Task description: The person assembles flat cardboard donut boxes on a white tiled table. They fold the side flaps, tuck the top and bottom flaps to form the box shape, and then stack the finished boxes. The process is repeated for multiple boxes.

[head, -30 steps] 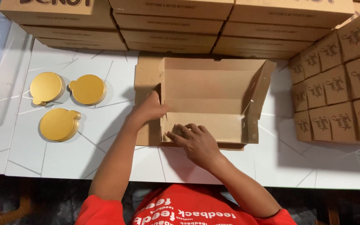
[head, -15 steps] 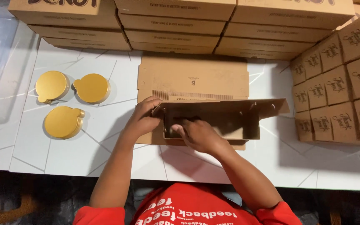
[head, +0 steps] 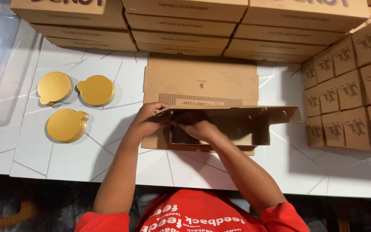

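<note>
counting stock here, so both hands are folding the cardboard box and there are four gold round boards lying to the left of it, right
Not quite. The head view shows three gold round boards lying to the left, not four. The rest holds: the left hand and right hand are both on the cardboard box, folding it on the white table.

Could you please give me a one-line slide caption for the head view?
Both hands, left and right, fold a flat cardboard box beside gold discs.
</note>
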